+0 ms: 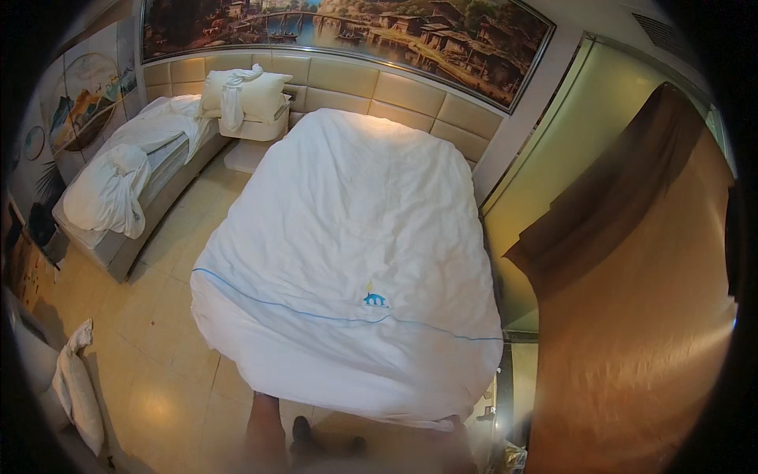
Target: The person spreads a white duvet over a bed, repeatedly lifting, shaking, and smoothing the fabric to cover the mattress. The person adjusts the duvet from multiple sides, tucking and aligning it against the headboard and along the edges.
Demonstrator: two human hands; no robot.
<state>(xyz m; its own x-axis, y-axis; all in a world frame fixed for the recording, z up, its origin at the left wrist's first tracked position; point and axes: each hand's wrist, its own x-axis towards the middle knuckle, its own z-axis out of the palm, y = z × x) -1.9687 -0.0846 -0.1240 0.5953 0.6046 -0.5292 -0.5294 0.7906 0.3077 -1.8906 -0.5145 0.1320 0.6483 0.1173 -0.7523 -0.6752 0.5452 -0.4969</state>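
A white duvet (355, 221) with a blue line and a small blue and yellow emblem covers the wide bed and bulges in wrinkles. Its near edge hangs toward me. My left forearm (267, 434) reaches up to that edge at the lower left, where the duvet hides the hand. To the right, my right forearm (442, 449) meets the same edge, blurred, and its fingers do not show. Whether either hand grips the cloth cannot be seen. Between my arms, dark shoes (302, 430) show on the floor.
On the left stands a narrow bed (118, 245) with rumpled white bedding (110, 186). Pillows (257, 95) are stacked on a nightstand between the beds. Another pillow (79, 395) leans at the lower left. A brown curtain (632, 340) hangs at right beside a glass panel (553, 158).
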